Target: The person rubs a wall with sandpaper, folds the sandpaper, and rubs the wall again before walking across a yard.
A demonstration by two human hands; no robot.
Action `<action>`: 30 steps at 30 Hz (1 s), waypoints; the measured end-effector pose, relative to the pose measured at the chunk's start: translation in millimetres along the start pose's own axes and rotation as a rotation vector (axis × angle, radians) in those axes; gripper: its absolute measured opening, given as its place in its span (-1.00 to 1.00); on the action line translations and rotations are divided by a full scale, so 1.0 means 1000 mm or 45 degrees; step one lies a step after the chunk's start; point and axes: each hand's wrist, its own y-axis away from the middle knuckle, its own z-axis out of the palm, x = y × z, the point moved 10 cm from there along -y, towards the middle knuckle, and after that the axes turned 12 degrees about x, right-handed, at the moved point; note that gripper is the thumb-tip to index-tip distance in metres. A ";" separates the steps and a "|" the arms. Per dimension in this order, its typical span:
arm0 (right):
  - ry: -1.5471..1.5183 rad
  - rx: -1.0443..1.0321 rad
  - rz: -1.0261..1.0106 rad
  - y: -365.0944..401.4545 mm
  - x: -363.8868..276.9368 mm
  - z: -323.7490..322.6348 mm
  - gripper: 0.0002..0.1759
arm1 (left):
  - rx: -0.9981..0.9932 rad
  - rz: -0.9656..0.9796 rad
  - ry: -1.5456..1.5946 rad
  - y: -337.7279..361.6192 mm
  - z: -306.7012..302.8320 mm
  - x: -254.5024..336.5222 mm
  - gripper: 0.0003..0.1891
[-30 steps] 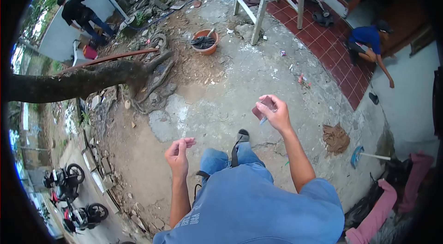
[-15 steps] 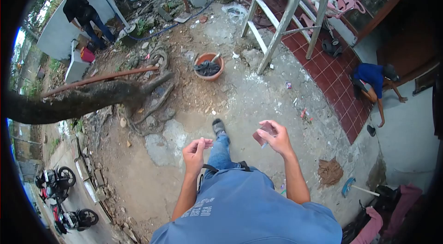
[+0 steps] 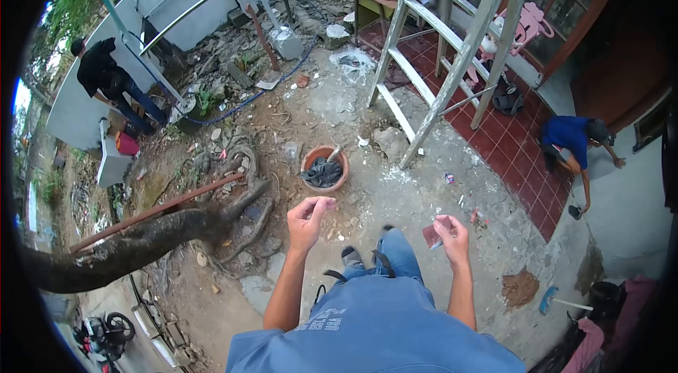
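Between the thumb and fingers of my right hand (image 3: 455,239) is a small reddish-brown flat piece (image 3: 431,236), possibly sandpaper, with a pale edge at its lower side. My left hand (image 3: 306,223) is raised in front of me, its thumb and fingertips pinched together. Whatever sits in that pinch, if anything, is too small to make out. The two hands are well apart. A clay-coloured pot (image 3: 341,180) with a dark cloth and a handle-like stick in it stands on the ground beyond my left hand.
A stepladder (image 3: 441,83) stands ahead right, by red tiles (image 3: 494,147). A person in blue (image 3: 568,143) crouches at the right; another in black (image 3: 106,76) stands far left. A thick tree trunk or root (image 3: 141,242) and a rusty bar (image 3: 162,211) lie left.
The view has tilted upward and my feet have shifted. My left hand has risen; my right hand still holds the flat piece, now lower and further right. The crouching person's hand has moved.
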 end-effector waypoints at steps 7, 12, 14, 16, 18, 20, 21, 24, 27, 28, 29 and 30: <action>-0.013 -0.122 0.155 -0.129 0.016 0.091 -0.76 | 0.025 -0.246 -0.079 -0.077 0.035 -0.071 -0.77; 0.008 -0.489 0.167 -0.263 -0.020 0.198 -0.69 | 0.329 -0.344 -0.202 -0.169 0.042 -0.091 -0.78; 0.059 -0.555 0.035 -0.321 -0.053 0.222 -0.62 | 0.405 -0.340 -0.266 -0.206 0.054 -0.062 -0.78; 0.099 -0.584 -0.045 -0.373 -0.099 0.240 -0.60 | 0.531 -0.267 -0.219 -0.235 0.061 -0.035 -0.77; 0.199 -0.610 -0.084 -0.410 -0.150 0.250 -0.59 | 0.570 -0.238 -0.284 -0.254 0.063 -0.038 -0.71; 0.232 -0.626 -0.314 -0.438 -0.193 0.263 -0.59 | 0.666 -0.269 -0.317 -0.268 0.070 -0.035 -0.71; 0.247 -0.662 -0.310 -0.448 -0.195 0.270 -0.59 | 0.693 -0.290 -0.289 -0.274 0.075 -0.037 -0.72; 0.187 -0.718 -0.286 -0.478 -0.205 0.293 -0.60 | 0.706 -0.356 -0.285 -0.297 0.097 -0.042 -0.71; 0.052 -0.669 -0.207 -0.497 -0.204 0.311 -0.63 | 0.678 -0.379 -0.242 -0.334 0.122 -0.046 -0.71; 0.060 -0.683 -0.206 -0.500 -0.204 0.317 -0.63 | 0.640 -0.405 -0.226 -0.347 0.132 -0.049 -0.71; 0.048 -0.682 -0.195 -0.505 -0.201 0.323 -0.63 | 0.620 -0.408 -0.189 -0.362 0.138 -0.053 -0.70; 0.035 -0.678 -0.186 -0.511 -0.197 0.328 -0.64 | 0.628 -0.412 -0.184 -0.376 0.141 -0.056 -0.70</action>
